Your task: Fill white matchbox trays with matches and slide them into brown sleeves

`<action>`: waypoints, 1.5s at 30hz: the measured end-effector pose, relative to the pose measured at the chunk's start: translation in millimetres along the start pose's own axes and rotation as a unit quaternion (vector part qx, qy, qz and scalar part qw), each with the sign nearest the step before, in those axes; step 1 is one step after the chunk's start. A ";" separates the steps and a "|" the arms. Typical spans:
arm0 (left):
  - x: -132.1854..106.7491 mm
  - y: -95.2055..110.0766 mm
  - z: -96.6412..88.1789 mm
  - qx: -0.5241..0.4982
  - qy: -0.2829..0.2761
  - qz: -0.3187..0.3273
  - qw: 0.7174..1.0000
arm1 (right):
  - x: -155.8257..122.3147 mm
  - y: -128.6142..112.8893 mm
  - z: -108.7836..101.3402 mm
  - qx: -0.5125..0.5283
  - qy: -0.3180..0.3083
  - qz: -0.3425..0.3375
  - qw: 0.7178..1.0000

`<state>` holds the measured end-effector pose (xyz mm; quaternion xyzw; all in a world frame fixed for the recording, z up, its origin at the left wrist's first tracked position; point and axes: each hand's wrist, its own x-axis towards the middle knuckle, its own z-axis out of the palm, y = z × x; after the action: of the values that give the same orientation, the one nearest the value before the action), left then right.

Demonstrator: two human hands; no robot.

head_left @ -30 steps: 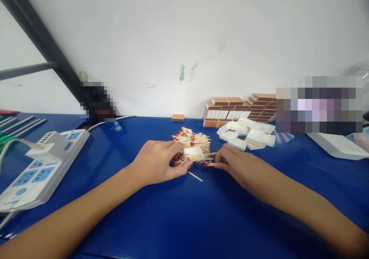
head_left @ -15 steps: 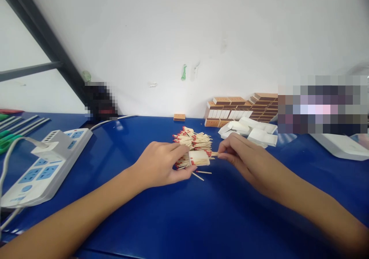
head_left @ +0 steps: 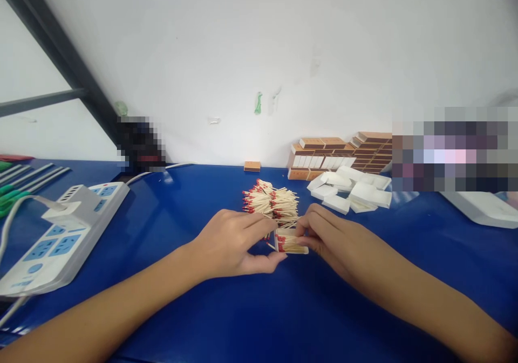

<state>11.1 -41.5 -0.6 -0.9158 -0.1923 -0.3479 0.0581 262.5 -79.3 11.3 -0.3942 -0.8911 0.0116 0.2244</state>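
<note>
Left hand [head_left: 238,247]: thumb and forefinger a little apart, the width of a small white tray [head_left: 298,249] between them, gripping it at its left end.
Right hand [head_left: 327,233]: thumb and fingers drawn together at the tray's right half, pinching matches [head_left: 288,243] by their plain ends; the fingertips hide part of them.
White tray: around the middle of the blue worktop [head_left: 259,309], in front of the match pile, red heads lying toward its left end.
Loose match [head_left: 271,245]: just left of the tray, between the left thumb and fingers.
Match pile [head_left: 269,198]: right behind the tray, toward the worktop's back edge; the left hand covers its near side.
Spare trays [head_left: 368,193]: heaped white beyond the right hand, in front of the stacked matchboxes [head_left: 342,143].
Stacked matchboxes: along the back edge, right of the middle, by the wall.
Single matchbox [head_left: 252,166]: alone at the back edge, behind the pile.
Power strip [head_left: 87,223]: slanting along the worktop's left side, a white adapter [head_left: 65,214] plugged in, well apart from both hands.
Green-handled tools [head_left: 14,197]: toward the back left corner.
</note>
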 end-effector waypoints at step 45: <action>1.2 1.6 -4.2 -0.011 0.014 0.006 1.000 | -1.6 -9.9 -11.5 0.066 0.023 0.023 0.997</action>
<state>10.0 -43.6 3.4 -0.9124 -0.1819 -0.3628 0.0530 261.1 -89.1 22.9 -0.3992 -0.8737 0.0670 0.2697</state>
